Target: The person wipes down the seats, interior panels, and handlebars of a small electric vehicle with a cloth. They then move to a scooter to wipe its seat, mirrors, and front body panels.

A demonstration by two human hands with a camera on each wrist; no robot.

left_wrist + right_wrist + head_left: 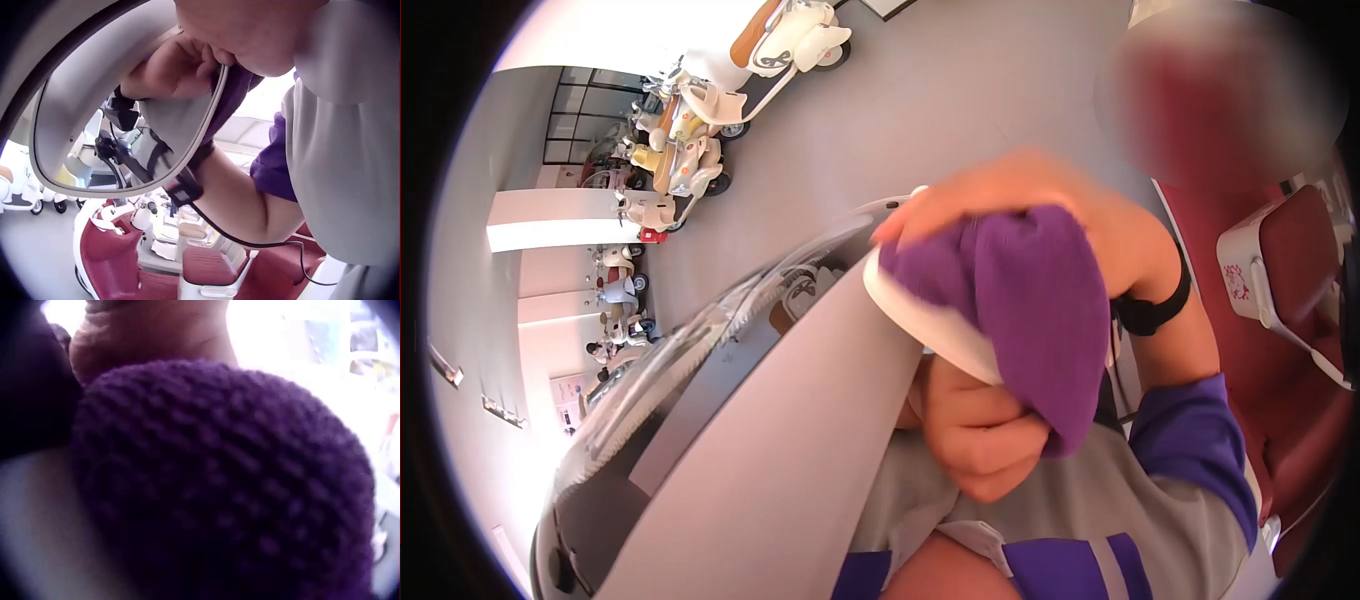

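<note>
A purple knitted cloth [1040, 300] is bunched over the white-rimmed scooter mirror [930, 325]. My right hand [1000, 190] lies on top of the cloth and holds it against the mirror, with a black strap on that wrist. My left hand [975, 445] is curled under the mirror's lower edge, gripping it. In the left wrist view the mirror [94, 125] shows its glass, the right hand [169, 69] clutches the cloth [234, 94] at the rim, and the left hand [250, 31] fills the top. The cloth [219, 487] fills the right wrist view under the right hand [150, 331].
The scooter's pale body panel [780, 450] and clear windshield [700, 330] run down to the lower left. A red-seated scooter [1290, 260] stands close on the right, also seen in the left wrist view [206, 262]. Several cream scooters [690, 150] are parked on the grey floor behind.
</note>
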